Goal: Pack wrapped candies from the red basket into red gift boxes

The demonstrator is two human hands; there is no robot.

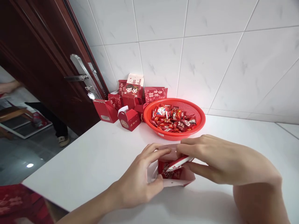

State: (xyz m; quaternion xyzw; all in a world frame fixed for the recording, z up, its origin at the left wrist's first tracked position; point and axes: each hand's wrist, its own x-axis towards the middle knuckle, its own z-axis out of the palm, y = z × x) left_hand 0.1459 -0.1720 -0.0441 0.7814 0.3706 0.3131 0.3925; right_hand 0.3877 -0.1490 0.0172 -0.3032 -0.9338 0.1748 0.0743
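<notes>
An open-topped paper candy box with a white inside stands on the white table in front of me. My left hand grips its left side, with the fingers on the far wall and the thumb on the near wall. My right hand pinches a red-and-white candy packet tilted over the box opening, partly inside it. Red wrapped sweets lie in the box beneath the packet. Just beyond both hands is a red plastic basket holding many red wrapped candies.
Several red gift boxes stand by the wall, left of the basket. A white tabletop runs to the tiled wall. At left are a dark red door with a metal handle and a person's leg. Red printed material sits below the table's left edge.
</notes>
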